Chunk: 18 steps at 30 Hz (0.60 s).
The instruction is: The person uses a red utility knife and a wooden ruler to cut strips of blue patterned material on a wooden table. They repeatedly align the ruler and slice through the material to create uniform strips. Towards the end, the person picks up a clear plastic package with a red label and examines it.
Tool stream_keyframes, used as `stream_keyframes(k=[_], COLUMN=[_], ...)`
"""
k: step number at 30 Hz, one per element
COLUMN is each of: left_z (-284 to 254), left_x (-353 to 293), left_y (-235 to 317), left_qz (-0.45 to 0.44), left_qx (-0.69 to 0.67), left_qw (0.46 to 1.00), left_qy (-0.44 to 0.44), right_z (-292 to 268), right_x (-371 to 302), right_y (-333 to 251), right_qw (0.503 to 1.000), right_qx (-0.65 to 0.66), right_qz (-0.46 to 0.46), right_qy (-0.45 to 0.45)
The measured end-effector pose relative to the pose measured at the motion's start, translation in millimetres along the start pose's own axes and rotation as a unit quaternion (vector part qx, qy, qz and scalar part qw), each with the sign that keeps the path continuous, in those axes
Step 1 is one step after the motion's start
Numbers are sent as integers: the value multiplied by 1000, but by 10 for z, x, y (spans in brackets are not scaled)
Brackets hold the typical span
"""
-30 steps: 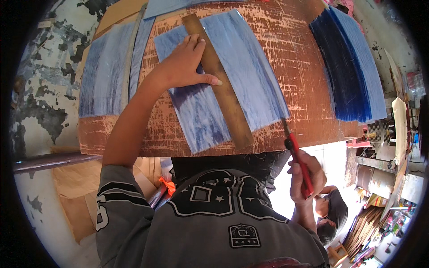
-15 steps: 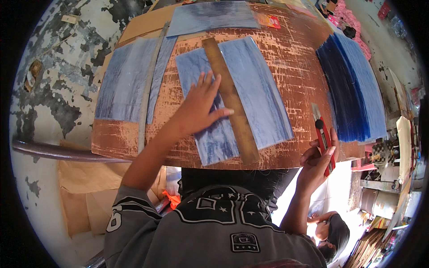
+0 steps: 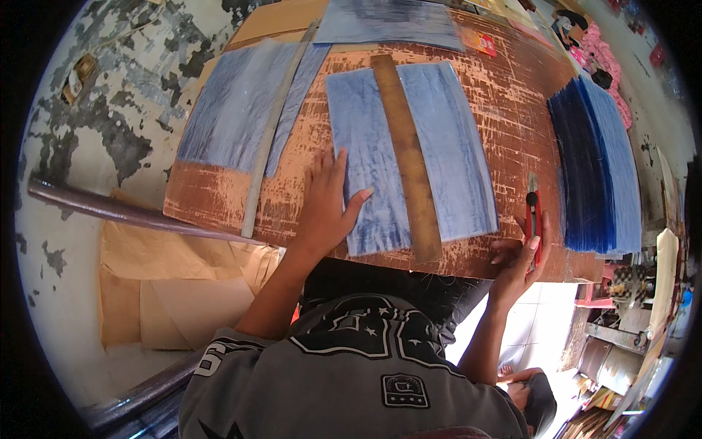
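Note:
A blue, streaked rectangular sheet (image 3: 459, 154) lies on the scratched brown table, its long sides running away from me. Across it, lengthwise, rests a brown flat ruler-like strip (image 3: 406, 146). My left hand (image 3: 327, 197) lies at the sheet's left edge with its fingers apart, the thumb over the sheet and nothing held. Near the table's front edge, right of the sheet, my right hand (image 3: 521, 260) grips a red utility knife (image 3: 536, 228) with its blade pointing away from me.
A thick stack of blue sheets (image 3: 596, 168) stands at the table's right. Further left, a grey metal strip (image 3: 272, 139) crosses another blue sheet (image 3: 227, 110). More sheeting (image 3: 387, 23) lies at the back beside an orange packet (image 3: 479, 42). Another person (image 3: 532, 399) is low at the lower right.
My left hand has slid off the brown strip to the sheet's left edge. The sheet and strip now lie straighter. My right hand keeps the knife, now more upright. The whole view has shifted.

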<state>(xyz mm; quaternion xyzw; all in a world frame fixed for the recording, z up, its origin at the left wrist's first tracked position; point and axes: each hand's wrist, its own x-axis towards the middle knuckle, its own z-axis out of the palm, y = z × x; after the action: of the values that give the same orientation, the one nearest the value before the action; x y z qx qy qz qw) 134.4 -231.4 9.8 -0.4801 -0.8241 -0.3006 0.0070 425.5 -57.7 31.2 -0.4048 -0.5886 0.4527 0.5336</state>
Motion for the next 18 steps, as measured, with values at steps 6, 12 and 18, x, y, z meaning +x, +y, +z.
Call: stream_keyframes(k=[6, 12, 18], left_z=[55, 15, 35], left_x=[-76, -76, -90], left_y=[-30, -13, -44], left_qz=[29, 14, 19], left_qx=[-29, -77, -58], left_qw=[998, 995, 997], left_qy=[52, 57, 49], right_z=[21, 19, -4], right_x=[-24, -58, -90], right_y=[106, 62, 79], right_qw=[1000, 1000, 1000], right_qx=[-5, 6, 21], right_qz=[-10, -8, -11], right_qy=[-13, -10, -17])
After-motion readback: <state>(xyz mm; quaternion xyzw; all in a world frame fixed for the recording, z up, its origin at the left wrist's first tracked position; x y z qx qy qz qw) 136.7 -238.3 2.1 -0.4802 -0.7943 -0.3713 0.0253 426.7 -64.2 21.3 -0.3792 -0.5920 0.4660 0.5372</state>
